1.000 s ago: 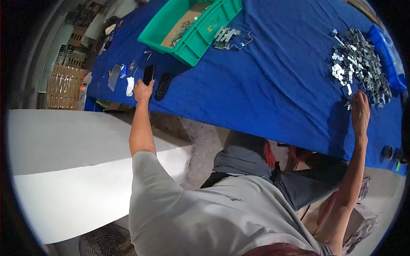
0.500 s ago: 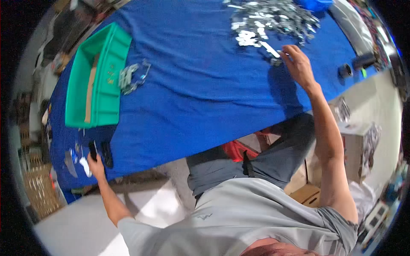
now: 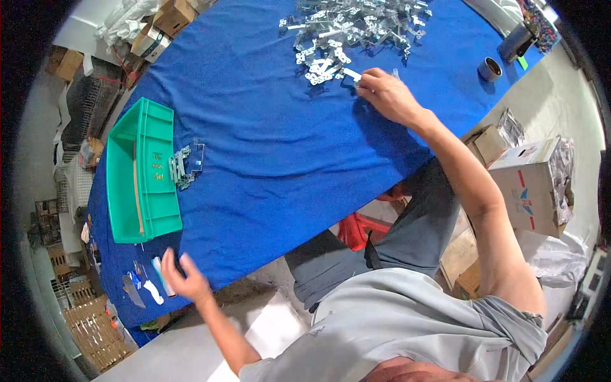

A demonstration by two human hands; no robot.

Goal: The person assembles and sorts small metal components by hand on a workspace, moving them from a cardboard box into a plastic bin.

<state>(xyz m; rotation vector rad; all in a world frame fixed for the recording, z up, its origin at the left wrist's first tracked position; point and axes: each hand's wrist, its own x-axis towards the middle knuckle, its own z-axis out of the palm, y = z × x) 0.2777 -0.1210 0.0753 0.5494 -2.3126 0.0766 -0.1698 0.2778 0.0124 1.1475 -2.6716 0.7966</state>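
Note:
My right hand (image 3: 388, 99) is at the near edge of a pile of shiny metal parts (image 3: 356, 28), its fingers closed on the end of a pale metal strip (image 3: 352, 75). Over the table's lower left part, my left hand (image 3: 184, 279) is open and slightly blurred, thumb and fingers apart. Partly behind its fingers lies a flat dark object with a light edge (image 3: 167, 286). Beside that are a white piece (image 3: 153, 291) and a grey blade-like piece (image 3: 133, 290).
A green bin (image 3: 162, 210) stands on the blue cloth (image 3: 254, 172) at the left, with a small group of metal parts (image 3: 184, 167) against its side. A dark cup (image 3: 489, 69) and a dark cylinder (image 3: 517, 43) are at the right. A cardboard box (image 3: 525, 184) stands below the table edge.
The view has shifted. My left hand has let go of a black object and opened, moving right of it. My right hand remains beside the pile, its fingers now closed on a strip.

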